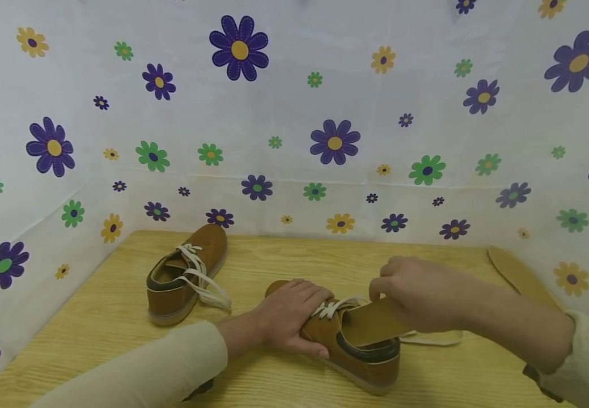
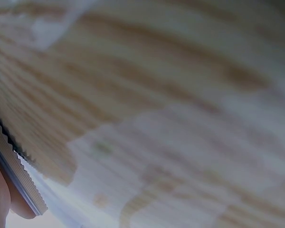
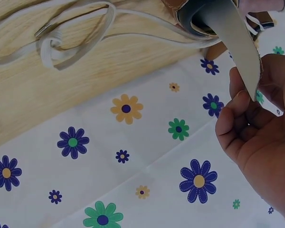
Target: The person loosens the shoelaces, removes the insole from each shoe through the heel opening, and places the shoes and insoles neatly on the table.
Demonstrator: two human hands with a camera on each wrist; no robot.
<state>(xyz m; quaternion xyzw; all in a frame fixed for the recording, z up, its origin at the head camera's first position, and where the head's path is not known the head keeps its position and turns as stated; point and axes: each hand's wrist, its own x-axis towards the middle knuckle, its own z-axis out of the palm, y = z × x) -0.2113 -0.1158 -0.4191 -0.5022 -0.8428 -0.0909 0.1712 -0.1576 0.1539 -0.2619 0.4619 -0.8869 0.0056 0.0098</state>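
Observation:
A brown lace-up shoe (image 1: 381, 371) lies in front of me with its toe pointing to the far left. My left hand (image 1: 291, 317) grips it across the forefoot, thumb on the near side. In the left wrist view only the ridged edge of a sole (image 2: 21, 175) and a bit of finger show. Pinched in my right hand (image 1: 422, 292) is a tan insole (image 1: 378, 323), whose front part is inside the shoe opening. The right wrist view shows the pale underside of the insole (image 3: 237, 42), with thumb and fingers of the right hand (image 3: 270, 128) at its end.
A matching brown shoe (image 1: 169, 303) with loose white laces stands at the left of the wooden table (image 1: 253, 379). Another tan insole (image 1: 521, 277) lies at the right edge, partly behind my right forearm. A flower-printed white sheet (image 1: 274, 102) surrounds the table's back and sides.

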